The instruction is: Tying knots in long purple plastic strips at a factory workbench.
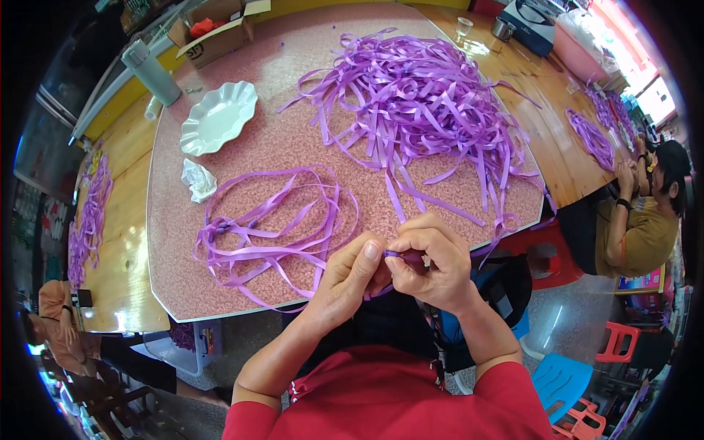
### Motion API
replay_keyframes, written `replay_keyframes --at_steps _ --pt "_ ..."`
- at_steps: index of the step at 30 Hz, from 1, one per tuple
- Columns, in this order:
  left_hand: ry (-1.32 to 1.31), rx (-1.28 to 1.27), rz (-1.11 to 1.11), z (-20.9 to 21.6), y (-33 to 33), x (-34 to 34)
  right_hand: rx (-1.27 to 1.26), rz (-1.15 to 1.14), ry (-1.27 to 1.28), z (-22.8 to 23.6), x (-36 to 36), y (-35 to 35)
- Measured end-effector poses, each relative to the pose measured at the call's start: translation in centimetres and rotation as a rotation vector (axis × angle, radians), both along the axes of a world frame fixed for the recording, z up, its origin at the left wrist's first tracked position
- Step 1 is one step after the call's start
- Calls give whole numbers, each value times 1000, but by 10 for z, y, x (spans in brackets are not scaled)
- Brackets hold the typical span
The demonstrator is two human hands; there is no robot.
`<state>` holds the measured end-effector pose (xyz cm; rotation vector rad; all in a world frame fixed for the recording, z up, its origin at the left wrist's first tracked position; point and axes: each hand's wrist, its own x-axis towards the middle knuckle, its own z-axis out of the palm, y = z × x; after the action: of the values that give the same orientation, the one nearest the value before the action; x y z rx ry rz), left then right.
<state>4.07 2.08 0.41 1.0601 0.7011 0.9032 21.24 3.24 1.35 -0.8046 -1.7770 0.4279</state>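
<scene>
My left hand (pixel 350 275) and my right hand (pixel 433 264) meet at the table's near edge, both closed in a pinch on a purple ribbon (pixel 394 254). A small dark purple part of it shows between the fingertips; whether it is a knot I cannot tell. One strand of ribbon runs up from the hands toward a big tangled heap of purple ribbons (pixel 418 95) at the far right of the tabletop. Left of my hands lies a loose looped bunch of purple ribbons (pixel 275 227).
A pink speckled tabletop (pixel 271 158) carries a scalloped white dish (pixel 218 119), crumpled white tissue (pixel 198 181) and a cardboard box (pixel 216 40). A green bottle (pixel 152 73) stands at the left. People sit at both sides, near more ribbons (pixel 590 139). A blue stool (pixel 561 381) stands lower right.
</scene>
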Motion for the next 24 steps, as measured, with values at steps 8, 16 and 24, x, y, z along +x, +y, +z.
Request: replay_keyframes --at_steps 8,16,24 --pt "0 85 145 -11 -6 6 -75 70 41 -3 1 -6" --pt "324 813 271 -6 8 -2 -71 81 -13 12 2 -13" --pt "227 504 86 2 7 -5 -50 244 -17 14 13 2"
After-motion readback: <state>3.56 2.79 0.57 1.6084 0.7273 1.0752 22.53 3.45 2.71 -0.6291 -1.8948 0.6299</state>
